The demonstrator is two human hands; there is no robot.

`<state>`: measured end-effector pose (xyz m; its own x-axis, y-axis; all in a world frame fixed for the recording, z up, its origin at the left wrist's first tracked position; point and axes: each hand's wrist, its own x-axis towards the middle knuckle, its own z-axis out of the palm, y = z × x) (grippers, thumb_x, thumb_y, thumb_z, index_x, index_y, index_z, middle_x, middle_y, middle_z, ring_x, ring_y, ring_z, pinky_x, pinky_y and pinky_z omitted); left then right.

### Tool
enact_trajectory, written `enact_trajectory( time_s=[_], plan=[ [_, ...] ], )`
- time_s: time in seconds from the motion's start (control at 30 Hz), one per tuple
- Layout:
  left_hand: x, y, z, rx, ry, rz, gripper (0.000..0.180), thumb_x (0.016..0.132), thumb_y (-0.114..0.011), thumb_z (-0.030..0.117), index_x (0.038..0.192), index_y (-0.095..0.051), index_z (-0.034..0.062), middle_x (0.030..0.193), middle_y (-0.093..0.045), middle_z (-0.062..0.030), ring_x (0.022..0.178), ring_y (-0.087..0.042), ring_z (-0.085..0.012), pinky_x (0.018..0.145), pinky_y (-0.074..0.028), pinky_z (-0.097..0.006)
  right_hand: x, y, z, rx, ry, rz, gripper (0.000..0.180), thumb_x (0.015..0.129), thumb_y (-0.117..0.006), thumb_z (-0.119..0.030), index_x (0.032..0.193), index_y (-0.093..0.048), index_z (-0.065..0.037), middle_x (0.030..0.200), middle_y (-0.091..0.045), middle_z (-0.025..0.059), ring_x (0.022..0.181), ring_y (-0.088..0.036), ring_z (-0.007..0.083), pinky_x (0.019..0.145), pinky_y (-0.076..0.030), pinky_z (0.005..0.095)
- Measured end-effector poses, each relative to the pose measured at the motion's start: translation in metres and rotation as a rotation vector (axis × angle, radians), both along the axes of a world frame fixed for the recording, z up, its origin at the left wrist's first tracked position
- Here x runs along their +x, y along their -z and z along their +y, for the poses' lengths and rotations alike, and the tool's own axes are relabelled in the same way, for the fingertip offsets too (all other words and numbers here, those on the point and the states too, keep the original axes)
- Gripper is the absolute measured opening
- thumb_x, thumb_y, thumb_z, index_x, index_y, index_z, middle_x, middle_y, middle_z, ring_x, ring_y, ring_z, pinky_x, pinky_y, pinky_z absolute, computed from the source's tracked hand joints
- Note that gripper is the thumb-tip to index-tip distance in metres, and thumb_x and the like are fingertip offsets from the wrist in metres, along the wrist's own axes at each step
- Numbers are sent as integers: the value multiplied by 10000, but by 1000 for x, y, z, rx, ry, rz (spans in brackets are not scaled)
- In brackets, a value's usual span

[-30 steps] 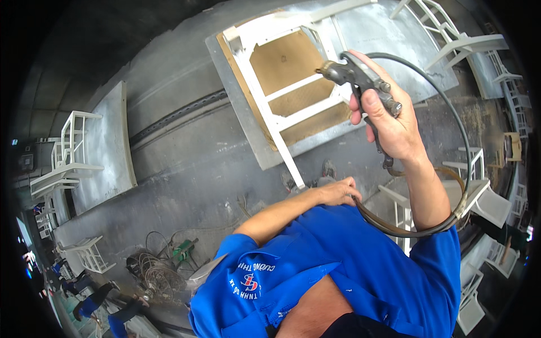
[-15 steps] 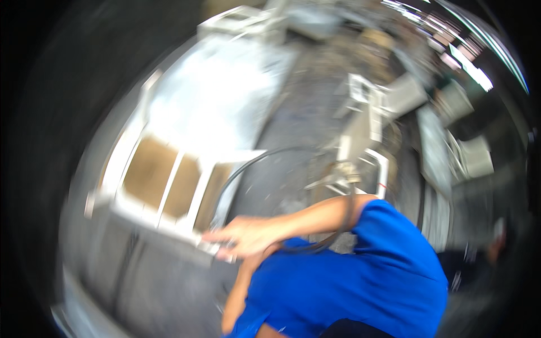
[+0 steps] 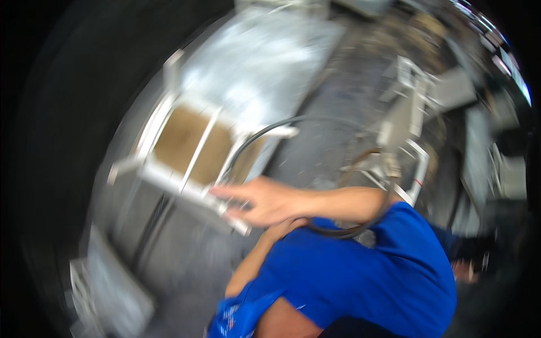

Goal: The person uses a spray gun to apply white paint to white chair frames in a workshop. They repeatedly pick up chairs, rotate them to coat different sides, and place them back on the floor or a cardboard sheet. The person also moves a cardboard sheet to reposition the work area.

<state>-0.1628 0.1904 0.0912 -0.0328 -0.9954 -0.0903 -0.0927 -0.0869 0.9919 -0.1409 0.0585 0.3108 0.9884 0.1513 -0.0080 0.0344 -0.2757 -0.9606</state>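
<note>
A white chair frame (image 3: 194,160) with a brown panel inside it lies tilted at the left. My right hand (image 3: 265,200) reaches across to the frame's near corner, its fingertips at the white rail. Those fingers are bent around a small greyish thing, too blurred to name. From beside this hand a dark hose (image 3: 265,130) arcs up and to the right; a loop of hose also hangs by my right forearm. My left hand (image 3: 284,227) sits just below the right wrist, against my blue shirt, with its fingers largely hidden.
A pale, shiny-topped table (image 3: 270,56) extends beyond the frame. More white chairs (image 3: 403,121) stand on the right. At lower left is another pale panel (image 3: 115,287). Another person's hand (image 3: 465,270) shows at the right edge.
The whole view has swung, so the chair frame and table appear farther right. Both my hands appear higher in the picture, with the right one still at the same frame corner.
</note>
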Motion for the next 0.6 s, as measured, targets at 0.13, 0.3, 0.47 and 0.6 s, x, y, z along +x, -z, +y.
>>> enact_trajectory(
  time_s=[0.13, 0.3, 0.47, 0.6],
  plan=[
    [-13, -2, -13, -10, -42, -15, 339, 981, -685, 224, 1278, -682, 62, 1303, -671, -126, 1242, -608, -296, 1093, -455, -425, 5, -9, -2, -41, -12, -49, 615, 1009, -612, -347, 1544, -448, -91, 1415, -594, 265, 1294, -594, 416, 1100, -472, 444],
    [-26, -2, -25, -120, -144, 19, 307, 936, -717, 178, 1218, -707, 59, 1262, -693, -140, 1169, -651, -353, 1023, -509, -441, 18, -15, -31, -133, 145, 142, 650, 1014, -585, -487, 1540, -472, -123, 1500, -537, 223, 1400, -496, 388, 1181, -392, 455],
    [-31, 3, -40, -151, -202, -17, 318, 935, -728, 210, 1211, -706, 55, 1234, -703, -141, 1125, -666, -361, 971, -525, -451, 11, -31, -78, -119, 430, 238, 574, 1017, -635, -439, 1518, -530, -180, 1232, -710, 123, 891, -697, 198, 827, -573, 336],
    [-32, 1, -50, -139, -181, -36, 343, 940, -728, 276, 1214, -715, 71, 1221, -710, -130, 1120, -668, -361, 960, -529, -455, 2, -32, -93, -236, 528, 162, 579, 1009, -640, -455, 1522, -532, -210, 931, -692, 50, 710, -621, 115, 677, -530, 300]
  ],
)
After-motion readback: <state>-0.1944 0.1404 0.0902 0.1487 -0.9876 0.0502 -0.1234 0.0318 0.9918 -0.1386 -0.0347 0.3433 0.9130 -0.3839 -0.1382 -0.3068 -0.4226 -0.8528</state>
